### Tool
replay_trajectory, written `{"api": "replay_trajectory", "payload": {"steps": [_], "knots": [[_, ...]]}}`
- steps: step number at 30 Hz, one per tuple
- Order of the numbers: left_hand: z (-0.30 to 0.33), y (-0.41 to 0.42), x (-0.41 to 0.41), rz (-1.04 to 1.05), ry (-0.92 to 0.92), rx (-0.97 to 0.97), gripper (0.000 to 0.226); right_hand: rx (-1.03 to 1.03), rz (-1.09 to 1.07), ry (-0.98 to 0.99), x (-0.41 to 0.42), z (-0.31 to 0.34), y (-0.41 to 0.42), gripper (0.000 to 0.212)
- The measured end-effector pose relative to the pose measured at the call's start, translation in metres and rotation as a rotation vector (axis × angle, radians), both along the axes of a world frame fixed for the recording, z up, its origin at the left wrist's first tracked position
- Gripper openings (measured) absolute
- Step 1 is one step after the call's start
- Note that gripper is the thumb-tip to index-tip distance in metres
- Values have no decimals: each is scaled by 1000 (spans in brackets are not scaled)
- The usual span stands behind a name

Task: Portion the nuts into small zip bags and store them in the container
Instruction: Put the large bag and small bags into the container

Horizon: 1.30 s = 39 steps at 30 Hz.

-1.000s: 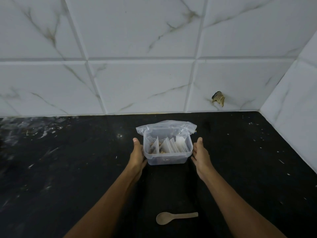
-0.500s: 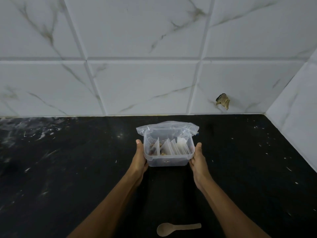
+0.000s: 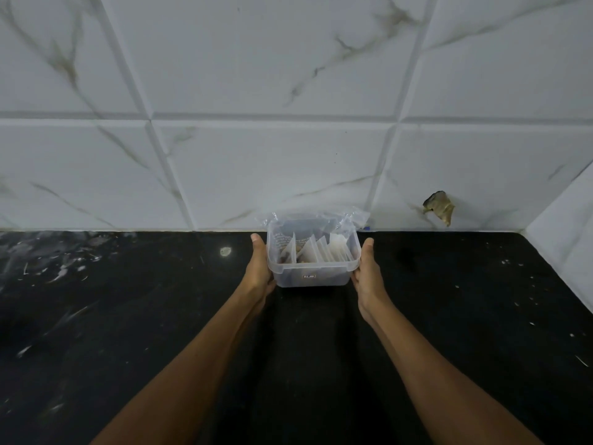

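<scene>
A clear plastic container [image 3: 309, 278] sits between my two hands on the black counter, close to the tiled back wall. Several small white zip bags [image 3: 322, 252] stand upright inside it, with brown nuts showing low in the left ones. A larger crumpled clear bag [image 3: 354, 217] lies over the container's far rim. My left hand [image 3: 258, 273] grips the left side with the thumb up along the wall. My right hand [image 3: 369, 279] grips the right side the same way. The fingers of both hands are hidden behind and under the container.
The black counter [image 3: 128, 303] runs left and right, flecked with white specks. White marble tiles form the back wall [image 3: 288, 162], with a chipped brown hole [image 3: 439, 208] at the right. A side wall [image 3: 568, 239] closes the right corner.
Both hands closed in from beside the container onto its sides, and the container moved away from me toward the back wall. The wooden spoon near the front edge dropped out of view.
</scene>
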<state>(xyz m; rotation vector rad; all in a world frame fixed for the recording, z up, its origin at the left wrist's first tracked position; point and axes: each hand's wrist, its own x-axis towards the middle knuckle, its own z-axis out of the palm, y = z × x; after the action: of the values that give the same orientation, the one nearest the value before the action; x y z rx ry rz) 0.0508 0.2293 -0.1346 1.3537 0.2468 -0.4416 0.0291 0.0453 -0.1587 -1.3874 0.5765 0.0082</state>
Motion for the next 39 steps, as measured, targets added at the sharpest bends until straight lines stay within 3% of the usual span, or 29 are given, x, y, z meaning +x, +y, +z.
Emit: {"api": "replay_trajectory", "payload": {"steps": [4,16,18,22,29,33,39], "knots": [[-6,0,18,6,10,-4,79,8,-17,30,18,-6,1,107],[-22,2,29,41,13,17,78,-5,-7,57,24,-22,-1,114],[-21,4,22,72,21,27,78,-25,6,69,19,-19,-3,108],[-19,17,-5,117,87,57,85,-64,26,68,-13,-5,-7,72],[-19,43,-101,95,83,78,81,-37,81,69,-100,15,-19,56],[-21,47,-163,5,127,51,78,-232,264,79,-155,18,-14,17],[-37,42,-231,-29,198,54,77,-605,603,61,-222,3,-6,31]]}}
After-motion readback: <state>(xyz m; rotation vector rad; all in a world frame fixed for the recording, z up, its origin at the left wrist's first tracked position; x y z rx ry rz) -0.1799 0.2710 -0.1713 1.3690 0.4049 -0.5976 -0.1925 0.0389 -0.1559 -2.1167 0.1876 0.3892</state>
